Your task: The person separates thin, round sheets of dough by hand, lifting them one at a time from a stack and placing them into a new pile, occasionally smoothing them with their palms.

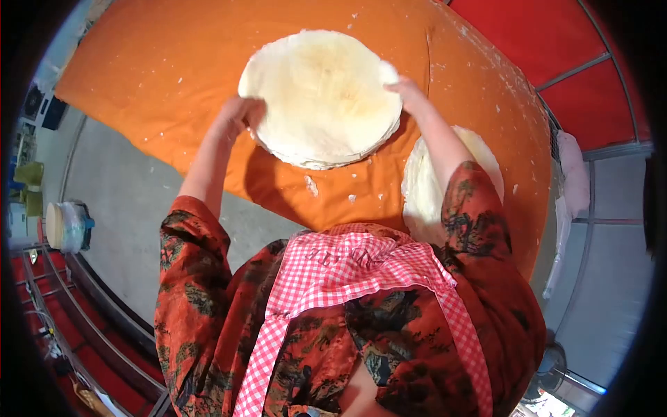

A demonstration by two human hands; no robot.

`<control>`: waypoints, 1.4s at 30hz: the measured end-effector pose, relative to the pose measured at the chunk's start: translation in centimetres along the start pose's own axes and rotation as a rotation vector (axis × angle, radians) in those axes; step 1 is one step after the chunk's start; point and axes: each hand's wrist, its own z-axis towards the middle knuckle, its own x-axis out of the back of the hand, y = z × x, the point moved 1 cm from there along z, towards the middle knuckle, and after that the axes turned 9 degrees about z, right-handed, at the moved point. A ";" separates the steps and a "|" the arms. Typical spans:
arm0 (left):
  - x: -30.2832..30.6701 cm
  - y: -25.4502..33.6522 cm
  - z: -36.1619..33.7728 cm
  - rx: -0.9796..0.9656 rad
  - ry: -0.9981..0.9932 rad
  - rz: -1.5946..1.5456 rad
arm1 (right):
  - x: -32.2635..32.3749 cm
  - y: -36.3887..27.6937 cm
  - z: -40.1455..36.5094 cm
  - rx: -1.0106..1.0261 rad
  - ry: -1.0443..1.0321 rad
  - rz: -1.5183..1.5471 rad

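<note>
A thick stack of round, thin flatbreads [323,94] with pale, floury edges and a lightly browned top is between my hands over the orange cloth [167,90]. My left hand [242,113] has its fingers curled in at the stack's left edge, the fingertips partly hidden. On the opposite side, my right hand [408,94] closes on the right edge, its thumb over the rim. A second pile of flatbreads [424,184] lies nearer me on the right, partly covered by my right forearm and sleeve.
White crumbs and flour are scattered over the cloth-covered table. Grey floor [132,229] shows past its left edge. A round stool-like object [66,226] wrapped in plastic stands at the far left. Red panels in a metal frame [535,35] border the right side.
</note>
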 end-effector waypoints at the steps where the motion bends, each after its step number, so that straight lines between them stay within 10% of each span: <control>1: 0.2 -2.4 0.5 0.017 0.027 -0.026 | -0.2 0.6 0.0 0.006 0.025 0.019; 17: 0.0 -2.2 -0.3 -0.044 0.090 0.477 | -1.3 -0.5 -0.6 0.045 0.003 0.051; 23: -0.5 -0.5 -2.8 0.027 0.180 0.346 | -2.4 -2.3 -1.2 0.190 0.452 -0.871; 27: -0.3 0.8 -3.1 0.032 0.089 0.237 | -1.2 -1.9 -1.0 0.055 0.301 -0.163; 34: -0.7 0.5 -4.0 0.268 0.101 0.196 | -0.7 -0.1 -0.4 0.090 0.280 -0.374; 37: 1.9 -3.5 -3.5 -0.039 0.271 0.655 | 0.1 0.8 -0.1 0.164 0.325 -0.581; 40: 1.5 1.3 -3.4 -0.503 0.332 1.143 | -5.1 -4.5 -1.6 0.734 0.568 -1.400; 42: -0.1 2.9 -3.0 -0.709 0.256 1.341 | -8.1 -5.8 1.0 0.811 0.315 -0.941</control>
